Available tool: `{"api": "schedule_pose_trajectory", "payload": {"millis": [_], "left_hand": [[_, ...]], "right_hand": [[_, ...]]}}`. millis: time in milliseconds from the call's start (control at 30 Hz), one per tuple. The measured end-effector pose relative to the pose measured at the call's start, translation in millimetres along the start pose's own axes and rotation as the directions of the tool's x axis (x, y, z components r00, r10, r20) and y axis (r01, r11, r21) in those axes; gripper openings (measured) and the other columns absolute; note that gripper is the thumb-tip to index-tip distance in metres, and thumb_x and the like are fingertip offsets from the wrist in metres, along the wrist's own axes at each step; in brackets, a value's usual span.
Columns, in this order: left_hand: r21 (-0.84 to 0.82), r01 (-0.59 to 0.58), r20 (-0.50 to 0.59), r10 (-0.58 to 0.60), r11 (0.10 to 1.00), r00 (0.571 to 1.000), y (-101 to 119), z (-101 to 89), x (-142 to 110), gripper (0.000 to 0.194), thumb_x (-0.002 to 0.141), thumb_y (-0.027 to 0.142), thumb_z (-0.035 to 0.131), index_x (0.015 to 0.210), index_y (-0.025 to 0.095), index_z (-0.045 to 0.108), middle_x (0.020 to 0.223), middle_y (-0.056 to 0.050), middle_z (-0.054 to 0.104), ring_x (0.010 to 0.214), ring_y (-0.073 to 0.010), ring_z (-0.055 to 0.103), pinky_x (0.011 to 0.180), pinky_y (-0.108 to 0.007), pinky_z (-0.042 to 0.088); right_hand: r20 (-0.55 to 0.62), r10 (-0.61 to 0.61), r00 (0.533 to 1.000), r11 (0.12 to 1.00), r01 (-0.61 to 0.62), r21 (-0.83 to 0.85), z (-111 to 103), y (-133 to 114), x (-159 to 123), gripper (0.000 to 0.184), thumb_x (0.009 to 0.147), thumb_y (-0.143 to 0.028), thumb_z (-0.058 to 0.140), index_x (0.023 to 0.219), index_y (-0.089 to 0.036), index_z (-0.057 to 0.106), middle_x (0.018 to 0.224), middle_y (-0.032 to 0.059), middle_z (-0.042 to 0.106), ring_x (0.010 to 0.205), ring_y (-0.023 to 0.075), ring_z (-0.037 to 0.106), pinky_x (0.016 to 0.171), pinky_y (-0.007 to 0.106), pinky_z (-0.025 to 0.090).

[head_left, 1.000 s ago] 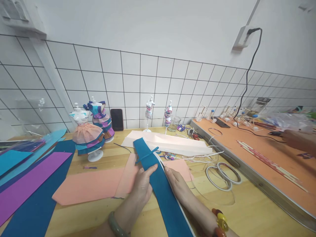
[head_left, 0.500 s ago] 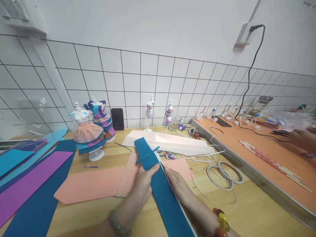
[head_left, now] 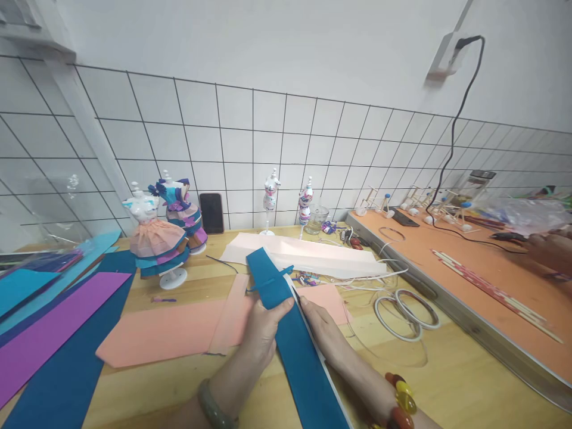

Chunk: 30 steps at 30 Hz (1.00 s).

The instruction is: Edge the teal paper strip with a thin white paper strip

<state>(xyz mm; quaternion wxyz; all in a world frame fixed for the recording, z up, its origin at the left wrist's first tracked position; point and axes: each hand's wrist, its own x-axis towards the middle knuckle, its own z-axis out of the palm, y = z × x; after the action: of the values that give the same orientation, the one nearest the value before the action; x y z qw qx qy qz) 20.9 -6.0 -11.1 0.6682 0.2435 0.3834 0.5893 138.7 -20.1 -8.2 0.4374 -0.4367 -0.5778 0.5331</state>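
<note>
1. My left hand (head_left: pixel 263 328) pinches the blue strip (head_left: pixel 308 372), thumb on top. My right hand (head_left: pixel 324 328) has its fingers at the strip's white edge; I can't tell if they pinch it.
2. The blue strip slants between my hands, above the tabletop (head_left: pixel 156 393). The tabletop is yellowy wood with light lines in it.
3. Peach paper (head_left: pixel 165 330) lies to the left. Past my hands is a long, pale pink sheet (head_left: pixel 304 253).
4. Far left, a purple sheet (head_left: pixel 75 316) lies over a dark blue sheet (head_left: pixel 75 375).
5. Two little dress dolls (head_left: pixel 156 235) stand at the back left, in puffy skirts. Beside them, a black phone (head_left: pixel 211 213) stands up by the wall.
6. Two small spotty dolls (head_left: pixel 271 193) stand at the back, near a glass cup (head_left: pixel 316 220).
7. On the right, two rings (head_left: pixel 432 322) overlap by the metal edge of an orange top (head_left: pixel 415 247). Red and white sticks (head_left: pixel 491 283) lie on it.
8. Another person's hand (head_left: pixel 549 250) is at the far right, blurry.
9. The wall (head_left: pixel 232 143) has white tiles with black lines. A black cord (head_left: pixel 453 131) hangs from a plug box (head_left: pixel 442 56).
</note>
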Motion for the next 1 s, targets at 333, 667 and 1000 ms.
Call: {"api": "schedule_pose_trajectory", "payload": {"millis": [333, 667, 1000], "left_hand": [[0.024, 0.018, 0.018, -0.019, 1.000, 1.000, -3.8, -4.0, 3.4, 0.041, 0.048, 0.023, 0.083, 0.086, 0.014, 0.069, 0.080, -0.008, 0.071, 0.074, -0.0231, 0.066, 0.071, -0.033, 0.051], [0.018, 0.010, 0.044, -0.011, 1.000, 0.999, -4.8, -5.2, 4.2, 0.045, 0.050, 0.024, 0.082, 0.092, 0.016, 0.068, 0.085, -0.008, 0.071, 0.080, -0.0242, 0.066, 0.076, -0.034, 0.051], [0.022, 0.023, 0.048, -0.025, 0.999, 0.999, -6.4, -5.8, 5.2, 0.041, 0.051, 0.023, 0.082, 0.088, 0.015, 0.068, 0.084, -0.008, 0.071, 0.081, -0.0249, 0.066, 0.078, -0.036, 0.050]], "right_hand": [[-0.010, 0.014, 1.000, 1.000, -0.014, -0.005, -0.8, -0.2, 1.8, 0.054, 0.085, -0.058, 0.036, 0.096, -0.014, 0.065, 0.091, 0.0074, 0.069, 0.089, 0.0238, 0.061, 0.082, 0.036, 0.046], [-0.026, 0.017, 1.000, 1.000, -0.017, -0.013, -0.2, 2.9, 2.8, 0.056, 0.085, -0.059, 0.036, 0.100, -0.014, 0.064, 0.094, 0.0080, 0.068, 0.090, 0.0235, 0.060, 0.084, 0.036, 0.045], [-0.081, 0.012, 0.997, 0.998, -0.017, -0.064, 0.6, 6.5, 3.6, 0.050, 0.085, -0.058, 0.036, 0.082, -0.015, 0.062, 0.081, 0.0052, 0.066, 0.078, 0.0212, 0.059, 0.069, 0.031, 0.046]]}}
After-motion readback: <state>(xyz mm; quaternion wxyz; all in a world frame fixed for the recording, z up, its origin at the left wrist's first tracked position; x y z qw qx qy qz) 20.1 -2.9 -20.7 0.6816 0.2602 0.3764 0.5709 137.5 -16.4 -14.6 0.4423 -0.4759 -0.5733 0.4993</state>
